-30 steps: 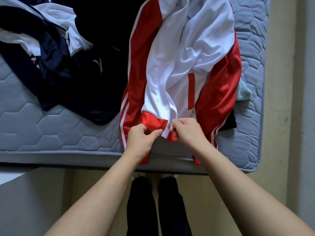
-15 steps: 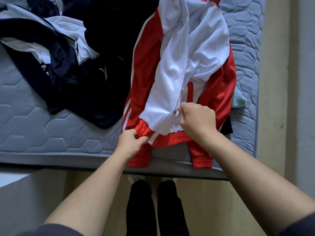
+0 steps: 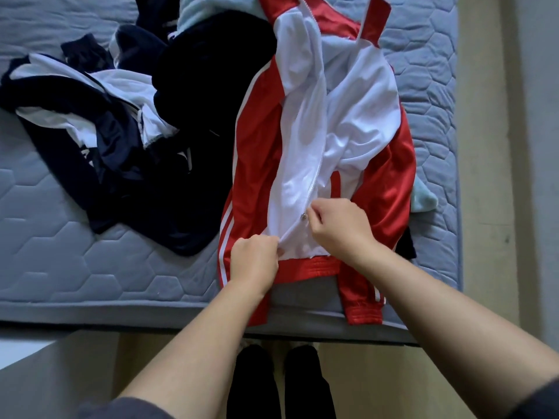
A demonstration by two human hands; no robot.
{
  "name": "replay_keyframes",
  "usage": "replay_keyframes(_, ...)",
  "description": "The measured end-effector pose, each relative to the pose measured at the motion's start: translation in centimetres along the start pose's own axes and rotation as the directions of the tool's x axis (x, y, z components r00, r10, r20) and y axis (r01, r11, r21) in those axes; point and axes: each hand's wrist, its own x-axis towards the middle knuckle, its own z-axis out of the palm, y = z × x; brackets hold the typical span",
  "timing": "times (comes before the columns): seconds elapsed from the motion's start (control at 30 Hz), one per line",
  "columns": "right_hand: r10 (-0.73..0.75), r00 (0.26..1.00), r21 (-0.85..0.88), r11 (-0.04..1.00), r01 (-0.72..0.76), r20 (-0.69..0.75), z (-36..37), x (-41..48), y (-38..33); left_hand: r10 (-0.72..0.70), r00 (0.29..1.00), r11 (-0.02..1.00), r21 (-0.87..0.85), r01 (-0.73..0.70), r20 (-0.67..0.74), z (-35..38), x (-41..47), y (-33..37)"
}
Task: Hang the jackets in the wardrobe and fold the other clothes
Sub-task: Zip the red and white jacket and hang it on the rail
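— What do the hands work over?
— A grey quilted mattress [image 3: 90, 267]. Its near edge runs just below both wrists, and beige floor [image 3: 484, 207] shows past it, right of the right hand.
— Where is the jacket?
— The red and white jacket [image 3: 363, 116] lies front up on the mattress, stretching away from the hands. Its red hem [image 3: 305, 267] lies between the two wrists. One red cuff [image 3: 364, 314] hangs over the edge, under the right forearm.
— The left hand?
— The left hand [image 3: 254, 261] is curled and pinches the white front just above the hem, at the foot of the zip.
— And the right?
— The right hand [image 3: 338, 228] sits just beyond it and to its right. Its fingers are curled, with thumb and forefinger pinched at the silver zip slider [image 3: 304, 217]. I cannot tell how far the zip is done up.
— Anything else?
— Left of the left hand lies a heap of navy, black and white clothes [image 3: 121, 152]. Right of the right hand, a pale blue fleecy piece [image 3: 423, 201] peeks from under the jacket's sleeve. Dark trouser legs [image 3: 281, 385] show between the forearms.
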Motion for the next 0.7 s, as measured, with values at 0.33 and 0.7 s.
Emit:
replay_keyframes(0.33, 0.068, 0.976, 0.01, 0.998, -0.068, -0.209, -6.8, 6.6, 1.1, -0.21, 0.934, 0.973, 0.159, 0.17, 0.288, 0.8, -3.0, -3.9)
replay_keyframes(0.7, 0.046, 0.961, -0.019, 0.998, -0.053, -0.272, -8.9, 7.2, 1.5, 0.07, 0.996, 0.997, 0.024, -0.068, -0.058, -7.6, 7.1, 5.4)
